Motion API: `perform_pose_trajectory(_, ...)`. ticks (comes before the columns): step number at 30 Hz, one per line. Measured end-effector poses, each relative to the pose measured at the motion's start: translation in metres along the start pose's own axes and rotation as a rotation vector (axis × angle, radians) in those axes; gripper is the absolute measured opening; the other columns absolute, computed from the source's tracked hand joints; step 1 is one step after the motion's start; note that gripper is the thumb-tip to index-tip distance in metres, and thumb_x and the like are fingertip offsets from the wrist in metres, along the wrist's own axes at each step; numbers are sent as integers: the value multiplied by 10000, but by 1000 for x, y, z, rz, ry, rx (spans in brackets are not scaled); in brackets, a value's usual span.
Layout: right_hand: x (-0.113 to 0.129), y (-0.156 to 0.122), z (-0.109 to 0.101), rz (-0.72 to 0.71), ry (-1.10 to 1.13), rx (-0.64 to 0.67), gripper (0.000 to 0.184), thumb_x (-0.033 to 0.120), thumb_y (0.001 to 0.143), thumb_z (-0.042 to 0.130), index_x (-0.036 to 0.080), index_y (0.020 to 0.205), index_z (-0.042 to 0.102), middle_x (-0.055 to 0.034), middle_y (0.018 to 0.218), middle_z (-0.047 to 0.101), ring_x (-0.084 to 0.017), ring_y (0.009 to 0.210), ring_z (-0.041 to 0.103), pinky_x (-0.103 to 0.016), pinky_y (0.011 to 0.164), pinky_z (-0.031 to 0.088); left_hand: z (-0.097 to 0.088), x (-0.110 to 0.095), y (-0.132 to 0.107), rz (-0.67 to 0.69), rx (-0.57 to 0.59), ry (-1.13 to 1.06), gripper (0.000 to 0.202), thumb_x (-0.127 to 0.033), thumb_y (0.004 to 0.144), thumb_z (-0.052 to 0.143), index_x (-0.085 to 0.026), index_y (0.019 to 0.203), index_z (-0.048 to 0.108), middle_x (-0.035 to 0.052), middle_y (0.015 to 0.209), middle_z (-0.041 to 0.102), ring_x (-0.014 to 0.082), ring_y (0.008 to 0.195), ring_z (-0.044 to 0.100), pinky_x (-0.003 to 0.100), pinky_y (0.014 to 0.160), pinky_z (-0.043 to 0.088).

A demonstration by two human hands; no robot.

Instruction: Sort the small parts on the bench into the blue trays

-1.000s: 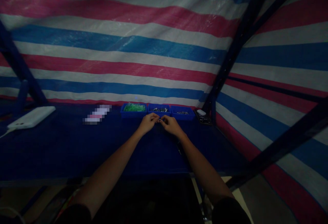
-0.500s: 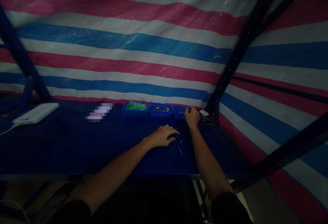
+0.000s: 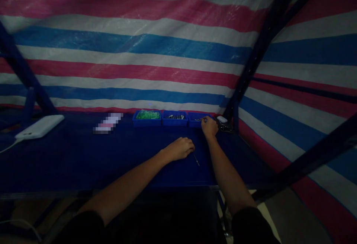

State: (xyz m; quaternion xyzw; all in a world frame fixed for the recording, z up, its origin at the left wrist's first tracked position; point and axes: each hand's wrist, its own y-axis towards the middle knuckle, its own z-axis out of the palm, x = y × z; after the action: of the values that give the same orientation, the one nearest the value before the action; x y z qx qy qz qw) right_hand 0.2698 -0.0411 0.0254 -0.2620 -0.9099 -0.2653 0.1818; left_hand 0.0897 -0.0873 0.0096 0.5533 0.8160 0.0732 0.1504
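Observation:
My left hand rests on the dark blue table with its fingers curled under, and I cannot make out anything in them. A thin metal pin lies on the table just right of it. My right hand reaches to the rightmost blue tray of three, fingers pinched on a small metal part at the tray's edge. The middle tray holds small metal pieces, and the left tray holds green pieces.
A white flat device with a cable lies at the table's far left. A small pale packet lies left of the trays. A small white object sits by the dark shelf post at the right. Striped tarpaulin hangs behind.
A second ago both hands were pinched together at the table's middle. The right hand then reached to the rightmost tray, and the left hand dropped to the table and curled.

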Motion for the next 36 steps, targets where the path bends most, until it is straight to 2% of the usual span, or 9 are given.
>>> perform_pose_trajectory(2,-3,0,0,15,8,20,297,400,826,445,251,997,638,-100,912,646,-221,847,603,-304,703,432,2,4,0,-29,-40,-74,149,-152,819,473,-166,869,614,47,889,620,151,845,551,268,784,413)
perform_pose_trajectory(5,-6,1,1,17,22,42,335,432,824,429,254,1036,618,-111,932,642,-241,854,601,-329,702,433,5,10,-1,-86,-135,-181,213,-97,778,491,-177,958,573,29,853,604,144,818,550,256,754,427)
perform_pose_trajectory(9,-2,-5,-1,-77,99,34,379,450,825,410,229,1073,591,-109,927,642,-229,840,593,-325,710,424,6,25,-3,-220,-306,-267,301,-59,757,469,-178,1027,527,20,831,597,129,773,557,248,731,435)
perform_pose_trajectory(13,15,-19,-4,-370,264,111,339,423,819,415,205,972,625,-38,718,630,-156,671,569,-245,623,400,1,44,-6,-372,-450,-359,267,-81,773,450,-169,1015,522,16,789,613,119,727,579,233,701,439)
perform_pose_trajectory(16,29,-30,-6,-622,352,254,277,376,788,463,200,917,634,7,606,580,-121,571,522,-212,555,363,-5,54,-9,-463,-482,-453,238,-110,778,456,-165,998,526,8,727,621,119,676,589,228,661,442)
perform_pose_trajectory(19,36,-36,-7,-753,393,369,209,315,764,496,191,864,631,17,592,570,-105,543,497,-205,540,343,-9,59,-10,-522,-500,-562,195,-141,779,464,-155,959,537,1,663,611,117,614,582,220,604,439)
perform_pose_trajectory(25,36,-38,-2,-786,425,440,149,264,757,494,173,789,607,28,566,540,-87,502,459,-191,499,298,-9,59,-8,-518,-563,-670,177,-191,779,477,-147,939,536,-13,608,585,106,565,562,209,565,430)
perform_pose_trajectory(33,40,-45,-3,-754,430,415,193,325,789,471,170,802,584,36,569,528,-85,502,453,-185,496,285,-12,58,-9,-591,-661,-687,218,-275,811,444,-136,955,531,-21,555,557,98,497,523,202,517,406)
perform_pose_trajectory(36,41,-47,-7,-748,381,409,178,302,800,456,176,811,582,32,589,540,-88,514,460,-187,504,286,-11,62,-9,-599,-651,-704,231,-283,825,427,-134,974,521,-21,558,554,99,500,525,205,525,416)
